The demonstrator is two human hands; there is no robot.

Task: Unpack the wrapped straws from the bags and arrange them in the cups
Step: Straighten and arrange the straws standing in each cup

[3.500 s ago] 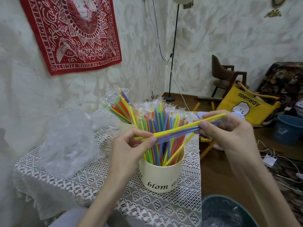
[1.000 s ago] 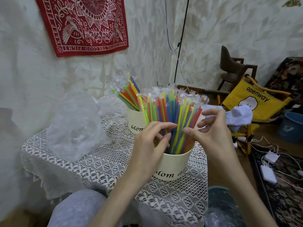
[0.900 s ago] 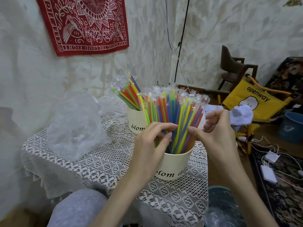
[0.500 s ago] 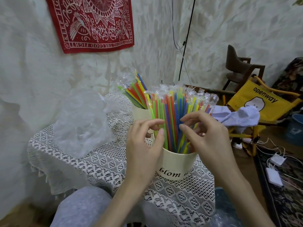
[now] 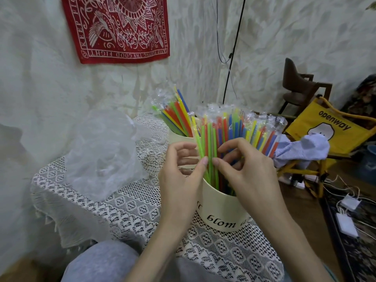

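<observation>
Green straws (image 5: 205,151) pinched between both hands, left hand (image 5: 181,176) and right hand (image 5: 247,169), above the front cup (image 5: 221,212). Best to ease them down gently, keeping the bundle upright and evenly fanned.

Both arms are bare all the way up, no sleeves, no watch, no rings or bracelets that I can see on the left hand (image 5: 179,180) or the right hand (image 5: 250,171). Nails are short and plain. Down at the bottom there's a knee in soft heathered grey trousers (image 5: 101,263), sweatpants-looking fabric.
</observation>
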